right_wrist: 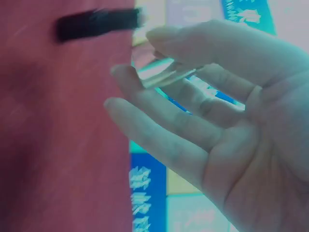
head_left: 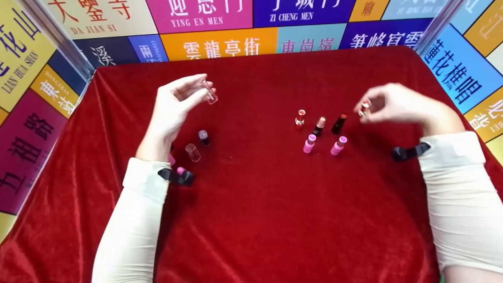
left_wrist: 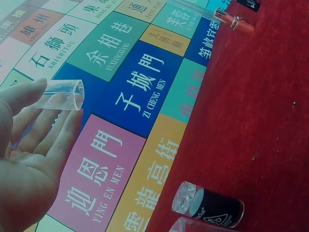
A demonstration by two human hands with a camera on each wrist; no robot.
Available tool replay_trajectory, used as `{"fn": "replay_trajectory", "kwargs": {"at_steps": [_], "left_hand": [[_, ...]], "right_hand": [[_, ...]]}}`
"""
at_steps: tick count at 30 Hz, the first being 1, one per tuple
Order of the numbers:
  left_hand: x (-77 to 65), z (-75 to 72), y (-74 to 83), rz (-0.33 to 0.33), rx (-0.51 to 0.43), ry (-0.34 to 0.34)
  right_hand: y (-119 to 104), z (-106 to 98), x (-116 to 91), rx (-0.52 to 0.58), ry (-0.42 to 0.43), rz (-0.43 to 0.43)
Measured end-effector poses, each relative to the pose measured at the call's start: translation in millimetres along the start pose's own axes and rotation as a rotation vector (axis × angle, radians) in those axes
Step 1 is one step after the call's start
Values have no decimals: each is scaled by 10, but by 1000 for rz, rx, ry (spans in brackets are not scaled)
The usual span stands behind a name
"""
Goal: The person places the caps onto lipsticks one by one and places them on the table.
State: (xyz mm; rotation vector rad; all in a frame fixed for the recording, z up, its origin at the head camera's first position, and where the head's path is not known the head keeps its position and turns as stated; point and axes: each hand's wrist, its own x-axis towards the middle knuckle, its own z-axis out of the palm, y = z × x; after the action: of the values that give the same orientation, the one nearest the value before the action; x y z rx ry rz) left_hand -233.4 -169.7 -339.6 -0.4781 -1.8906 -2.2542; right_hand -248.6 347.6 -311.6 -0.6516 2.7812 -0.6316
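Observation:
My left hand (head_left: 173, 100) pinches a clear lipstick cap (head_left: 212, 96) between thumb and fingers above the cloth; the left wrist view shows the cap (left_wrist: 63, 95) as a see-through tube. At the right, my raised right hand (head_left: 399, 104) pinches a lipstick (head_left: 364, 108) with a red top and shiny metallic body; it is blurred in the right wrist view. Left of that hand stand a red lipstick (head_left: 300, 118), a nude lipstick (head_left: 320, 126), a dark red lipstick (head_left: 338, 124) and two pink lipsticks (head_left: 309, 144). Below my left hand are another clear cap (head_left: 193, 152) and a black-bodied tube (head_left: 203, 138).
A red velvet cloth (head_left: 251, 204) covers the table. Panels with printed signs (head_left: 220, 45) enclose its back and sides. Pink pieces (head_left: 181, 170) are partly hidden by my left wrist and its camera.

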Motion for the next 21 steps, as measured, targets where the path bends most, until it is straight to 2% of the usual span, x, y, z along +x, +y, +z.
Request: {"fn": "replay_trajectory", "kwargs": {"at_steps": [5, 11, 15, 21], "left_hand": [[-11, 15, 15, 33, -17, 11], [-20, 40, 34, 52, -84, 49], [-19, 78, 33, 54, -96, 53], [-37, 116, -13, 58, -118, 44]], "right_hand": [[-370, -93, 198, 27, 105, -64], [-786, 29, 358, 242, 215, -130], [-944, 150, 416, 328, 237, -128], [-960, 309, 509, 300, 192, -137]]}}
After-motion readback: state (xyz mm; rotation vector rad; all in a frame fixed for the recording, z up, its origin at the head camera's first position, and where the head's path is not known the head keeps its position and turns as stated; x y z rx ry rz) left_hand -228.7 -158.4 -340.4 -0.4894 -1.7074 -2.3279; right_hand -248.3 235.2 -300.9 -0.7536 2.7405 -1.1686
